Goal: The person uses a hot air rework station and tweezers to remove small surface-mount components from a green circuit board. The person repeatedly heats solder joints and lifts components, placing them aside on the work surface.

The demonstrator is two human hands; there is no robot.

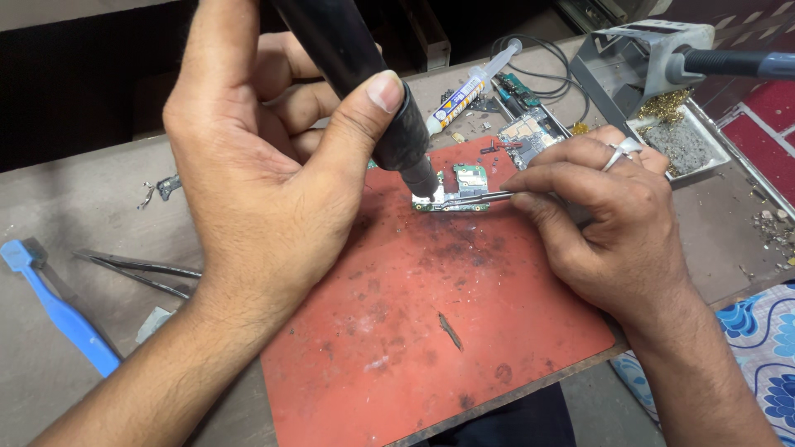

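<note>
A blue plastic pry tool point(58, 310) and spare tweezers point(137, 271) lay at the left of the bench. The left hand point(257, 157) clenched a black hot-air wand point(364, 83), its nozzle just over a small green circuit board point(460, 189) on the red mat point(431, 323). The right hand point(609, 223) pinched tweezers point(476, 198) whose tips touched that board.

Bare red mat point(431, 331) in front (scorched), syringe point(468, 89), stand point(638, 58) crowding behind
</note>
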